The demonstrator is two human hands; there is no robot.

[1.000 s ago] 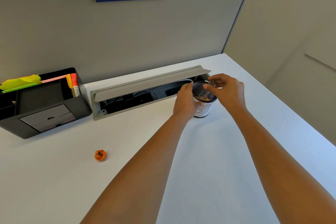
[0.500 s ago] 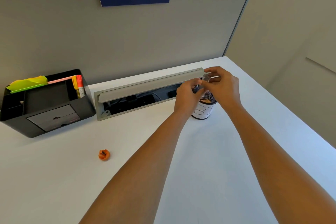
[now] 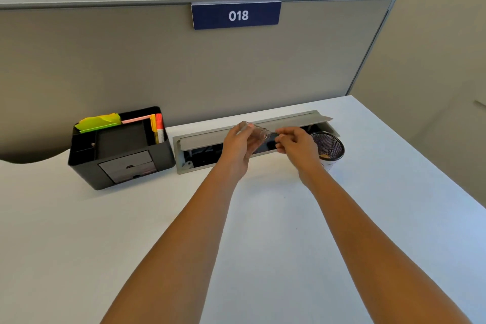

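Note:
My left hand (image 3: 238,146) holds a small clear container (image 3: 257,131) lying on its side, its open mouth facing right, above the grey cable tray (image 3: 184,160). My right hand (image 3: 295,143) hovers just right of that mouth with fingers loosely curled; I cannot tell whether it pinches anything. A black mesh cup (image 3: 330,144) with brownish bits inside stands on the white desk (image 3: 263,231) right of my right hand, its lower white part mostly hidden by my wrist.
A black desk organiser (image 3: 121,150) with yellow-green notes and markers stands at the back left. The cable tray's lid (image 3: 263,126) is propped open. A grey partition with a blue "018" sign (image 3: 236,15) closes the back. The desk edge runs along the right.
Both hands left the mesh cup and moved left over the cable tray. The clear container now sits in my left hand. The camera tilted up, and the orange sharpener is out of view.

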